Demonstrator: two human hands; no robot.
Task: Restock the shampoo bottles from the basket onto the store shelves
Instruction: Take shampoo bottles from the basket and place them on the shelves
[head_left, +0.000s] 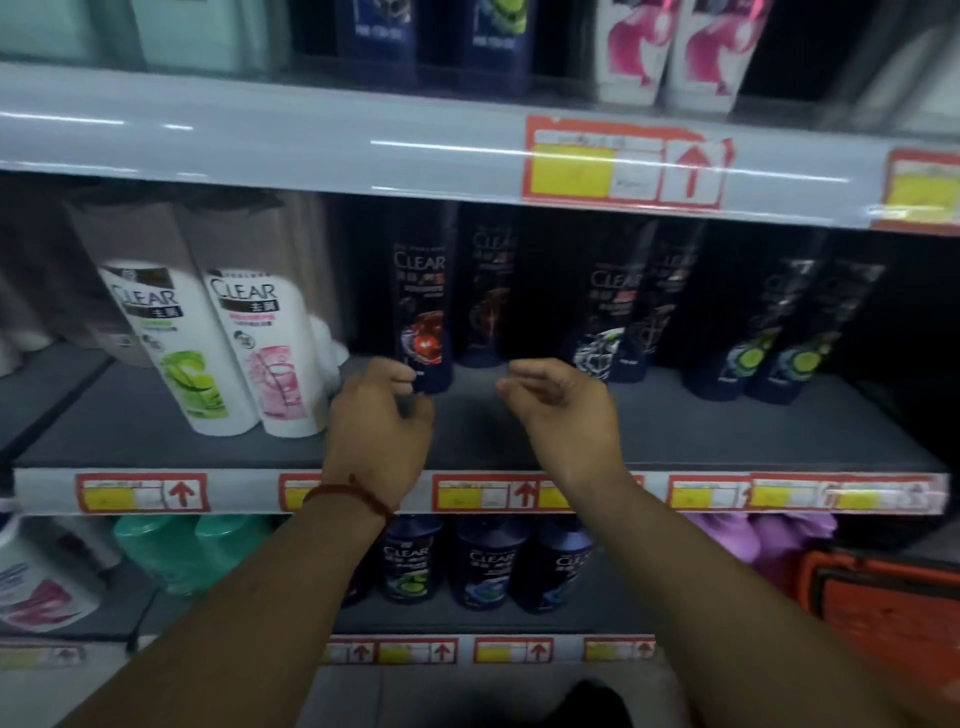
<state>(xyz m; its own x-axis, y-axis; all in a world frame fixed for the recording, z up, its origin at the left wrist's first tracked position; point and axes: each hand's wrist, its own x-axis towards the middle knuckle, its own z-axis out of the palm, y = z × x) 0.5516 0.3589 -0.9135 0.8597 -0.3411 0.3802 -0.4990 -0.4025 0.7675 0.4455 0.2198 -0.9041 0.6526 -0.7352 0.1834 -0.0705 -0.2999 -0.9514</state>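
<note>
"Head view: left hand (379, 415) and right hand (561, 410) loosely curled, empty, flanking a gap on the shelf (675, 431)!"
"Sizing the slot, I'd say; shampoo bottles (423, 312) stand behind, basket (883, 613) sits lower right."

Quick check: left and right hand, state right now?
Left hand: open, loosely curled, holding nothing.
Right hand: open, loosely curled, holding nothing.

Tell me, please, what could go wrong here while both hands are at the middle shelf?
The left hand is right by the dark red-labelled bottle; a careless nudge could tip it over. The white bottles stand close beside that hand and might get knocked as it moves.
</note>
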